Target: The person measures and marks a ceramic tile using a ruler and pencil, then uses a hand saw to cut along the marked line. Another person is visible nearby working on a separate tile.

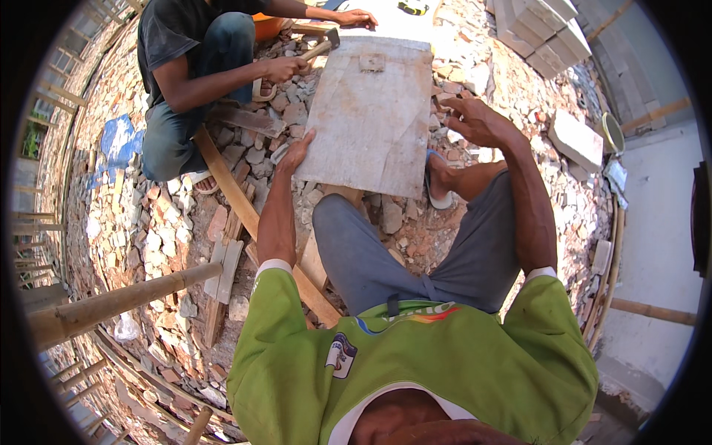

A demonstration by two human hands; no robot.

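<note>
A flat, pale grey board lies in front of me, with a small square wooden block near its far end. My left hand is closed on the board's near left edge, its fingers partly hidden behind it. Off the right edge, my right hand is raised with fingers apart and nothing in it. Across from me at the left, a crouching person grips a hammer, its head close to the board's far left corner. The person's other hand is at the board's far edge.
Broken brick rubble covers the ground. A bamboo pole juts in from the left, near a long wooden plank. Pale blocks are stacked at the far right; a single white block lies by the wall.
</note>
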